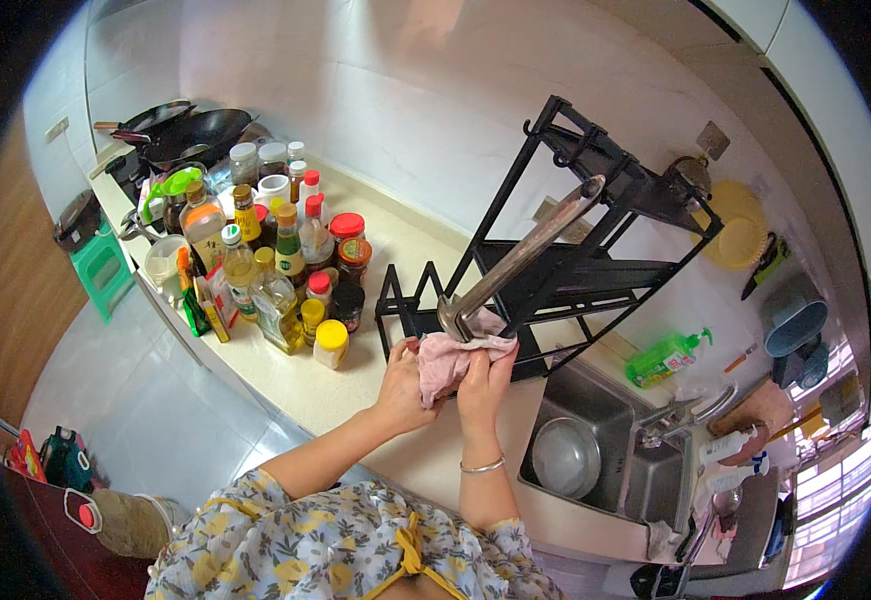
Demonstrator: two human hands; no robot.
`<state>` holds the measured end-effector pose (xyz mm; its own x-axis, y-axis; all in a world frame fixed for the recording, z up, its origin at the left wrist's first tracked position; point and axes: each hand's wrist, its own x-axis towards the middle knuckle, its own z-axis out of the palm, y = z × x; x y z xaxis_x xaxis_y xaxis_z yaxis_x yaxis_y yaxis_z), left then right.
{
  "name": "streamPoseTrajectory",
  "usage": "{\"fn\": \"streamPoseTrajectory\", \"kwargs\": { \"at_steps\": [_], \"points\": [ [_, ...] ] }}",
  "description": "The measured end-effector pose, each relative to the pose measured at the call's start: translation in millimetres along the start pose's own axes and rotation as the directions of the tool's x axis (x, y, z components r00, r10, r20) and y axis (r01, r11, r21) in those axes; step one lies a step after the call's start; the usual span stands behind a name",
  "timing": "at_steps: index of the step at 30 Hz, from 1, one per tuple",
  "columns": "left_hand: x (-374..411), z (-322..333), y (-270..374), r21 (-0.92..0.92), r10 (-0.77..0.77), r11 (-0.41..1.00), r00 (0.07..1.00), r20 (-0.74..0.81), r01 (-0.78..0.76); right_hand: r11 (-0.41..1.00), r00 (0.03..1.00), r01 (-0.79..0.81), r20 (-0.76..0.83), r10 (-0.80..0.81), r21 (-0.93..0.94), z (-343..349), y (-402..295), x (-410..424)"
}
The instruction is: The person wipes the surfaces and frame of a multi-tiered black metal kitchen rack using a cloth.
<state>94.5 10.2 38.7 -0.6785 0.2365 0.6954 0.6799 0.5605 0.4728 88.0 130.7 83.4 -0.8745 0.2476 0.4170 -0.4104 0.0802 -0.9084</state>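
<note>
A pink cloth is bunched between my two hands, in front of a black metal shelf rack on the counter. My left hand grips the cloth's left side. My right hand, with a silver bangle at the wrist, holds its right side. Just above the cloth, the head of a metal ladle or similar utensil touches or nearly touches it; the long handle slants up to the rack's top, where black hooks sit. What my fingers hold inside the cloth is hidden.
Several sauce bottles and jars crowd the counter at left, with black woks behind. At right are a steel sink holding a metal bowl, a green soap bottle and a faucet. A green stool stands on the floor.
</note>
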Motion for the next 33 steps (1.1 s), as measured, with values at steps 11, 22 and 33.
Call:
{"fn": "streamPoseTrajectory", "kwargs": {
  "at_steps": [11, 22, 33],
  "points": [
    [7.2, -17.8, 46.6, -0.233, 0.124, 0.951, 0.939, -0.320, -0.205, 0.815, 0.956, -0.262, 0.023, 0.292, 0.516, -2.7, 26.0, -11.5],
    [11.9, 4.7, 45.7, -0.222, -0.090, 0.975, 0.958, -0.272, 0.028, 0.988, 0.989, 0.143, -0.040, -0.145, -0.063, -22.7, 31.3, -18.3],
    [-64.1, 18.6, 40.4, -0.287, 0.203, 0.947, 0.963, 0.179, -0.146, 0.974, 0.854, 0.158, -0.473, -0.217, -0.162, -57.1, 13.8, -29.7]
  ]
}}
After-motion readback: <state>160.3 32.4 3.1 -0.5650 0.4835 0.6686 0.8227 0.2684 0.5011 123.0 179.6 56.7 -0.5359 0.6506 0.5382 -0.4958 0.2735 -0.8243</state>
